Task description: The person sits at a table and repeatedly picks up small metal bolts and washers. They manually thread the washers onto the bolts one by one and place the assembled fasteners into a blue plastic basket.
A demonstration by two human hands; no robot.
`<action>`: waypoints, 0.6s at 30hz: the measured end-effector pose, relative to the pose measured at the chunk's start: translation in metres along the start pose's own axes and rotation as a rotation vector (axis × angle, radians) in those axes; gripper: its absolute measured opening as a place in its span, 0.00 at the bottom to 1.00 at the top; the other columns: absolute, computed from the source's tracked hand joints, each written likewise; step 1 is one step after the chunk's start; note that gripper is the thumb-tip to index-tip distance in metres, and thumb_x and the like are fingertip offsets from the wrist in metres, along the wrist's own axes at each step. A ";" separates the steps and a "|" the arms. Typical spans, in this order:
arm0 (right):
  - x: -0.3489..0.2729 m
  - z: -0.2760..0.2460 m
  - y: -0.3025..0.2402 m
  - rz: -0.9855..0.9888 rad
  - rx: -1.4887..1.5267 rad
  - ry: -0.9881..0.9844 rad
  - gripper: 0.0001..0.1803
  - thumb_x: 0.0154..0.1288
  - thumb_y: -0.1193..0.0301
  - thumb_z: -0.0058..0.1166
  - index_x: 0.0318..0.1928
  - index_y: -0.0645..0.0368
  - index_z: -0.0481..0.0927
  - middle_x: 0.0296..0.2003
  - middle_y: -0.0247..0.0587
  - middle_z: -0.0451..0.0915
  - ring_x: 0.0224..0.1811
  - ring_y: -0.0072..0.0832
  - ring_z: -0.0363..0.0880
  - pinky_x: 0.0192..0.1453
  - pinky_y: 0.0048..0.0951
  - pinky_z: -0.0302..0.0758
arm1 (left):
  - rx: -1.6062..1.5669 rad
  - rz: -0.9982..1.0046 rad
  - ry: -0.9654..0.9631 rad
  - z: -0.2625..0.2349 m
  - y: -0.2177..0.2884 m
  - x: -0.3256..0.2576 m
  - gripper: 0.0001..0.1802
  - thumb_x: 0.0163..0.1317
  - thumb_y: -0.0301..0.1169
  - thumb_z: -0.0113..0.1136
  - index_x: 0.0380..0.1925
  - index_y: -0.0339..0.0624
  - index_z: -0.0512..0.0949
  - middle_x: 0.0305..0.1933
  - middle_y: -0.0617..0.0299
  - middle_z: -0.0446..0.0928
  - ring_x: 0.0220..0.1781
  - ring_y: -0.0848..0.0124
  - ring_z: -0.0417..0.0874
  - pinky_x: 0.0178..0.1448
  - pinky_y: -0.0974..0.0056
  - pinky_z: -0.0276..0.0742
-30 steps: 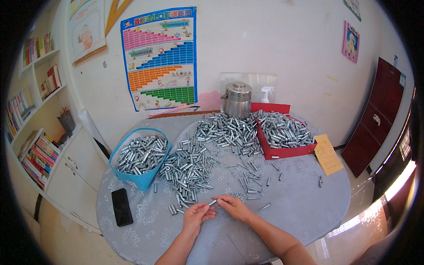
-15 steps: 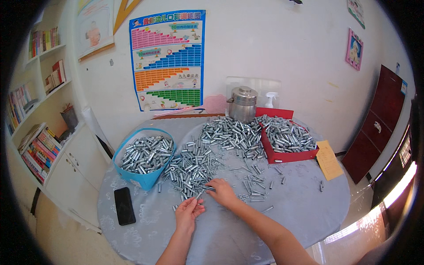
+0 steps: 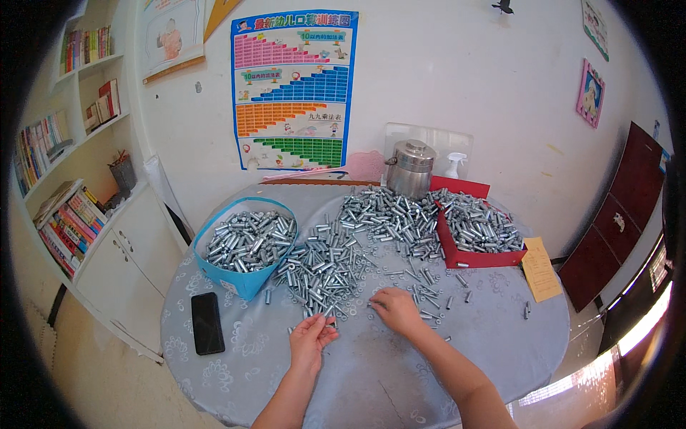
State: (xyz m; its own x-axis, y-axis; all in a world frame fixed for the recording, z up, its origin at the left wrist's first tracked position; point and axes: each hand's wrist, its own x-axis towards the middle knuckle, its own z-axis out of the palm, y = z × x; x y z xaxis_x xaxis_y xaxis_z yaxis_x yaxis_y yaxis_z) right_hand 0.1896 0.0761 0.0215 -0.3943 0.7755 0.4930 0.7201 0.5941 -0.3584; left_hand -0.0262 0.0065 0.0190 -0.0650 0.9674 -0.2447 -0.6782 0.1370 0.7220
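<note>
Grey tablecloth [image 3: 500,322] below, L hand [image 3: 311,339] prob. pinching a metal tube [image 3: 329,312] at its fingertips — R hand [image 3: 396,312] curled, can't tell if gripping — so a slack pinch could lose it in the pile [image 3: 321,268] just beyond.

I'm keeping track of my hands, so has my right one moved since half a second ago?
Yes, your right hand has moved to the right, farther from the black phone.
</note>
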 end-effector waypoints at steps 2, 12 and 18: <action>0.011 0.011 -0.002 -0.038 0.056 0.025 0.06 0.51 0.70 0.52 0.29 0.57 0.79 0.28 0.42 0.76 0.33 0.40 0.74 0.37 0.36 0.70 | 0.006 -0.001 -0.002 0.001 0.000 0.001 0.11 0.58 0.26 0.53 0.40 0.34 0.70 0.37 0.50 0.77 0.28 0.72 0.78 0.33 0.67 0.79; 0.040 0.055 -0.022 0.269 -0.044 -0.043 0.11 0.46 0.62 0.58 0.23 0.57 0.80 0.25 0.42 0.78 0.30 0.38 0.76 0.34 0.36 0.70 | 0.018 -0.013 -0.005 -0.002 -0.002 0.003 0.09 0.57 0.26 0.53 0.38 0.34 0.71 0.35 0.50 0.77 0.27 0.71 0.78 0.33 0.67 0.80; 0.015 0.032 -0.027 0.408 0.387 0.044 0.10 0.50 0.66 0.58 0.29 0.59 0.81 0.26 0.41 0.78 0.30 0.29 0.77 0.35 0.27 0.71 | 0.047 -0.024 -0.019 -0.001 -0.004 0.002 0.10 0.57 0.27 0.54 0.38 0.34 0.72 0.37 0.50 0.77 0.28 0.72 0.78 0.33 0.66 0.79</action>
State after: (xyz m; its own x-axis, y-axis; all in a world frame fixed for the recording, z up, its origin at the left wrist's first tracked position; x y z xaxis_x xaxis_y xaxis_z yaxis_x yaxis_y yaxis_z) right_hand 0.1457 0.0786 0.0137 -0.0974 0.9540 0.2834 0.5444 0.2895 -0.7873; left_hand -0.0245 0.0079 0.0144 -0.0352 0.9674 -0.2507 -0.6446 0.1697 0.7455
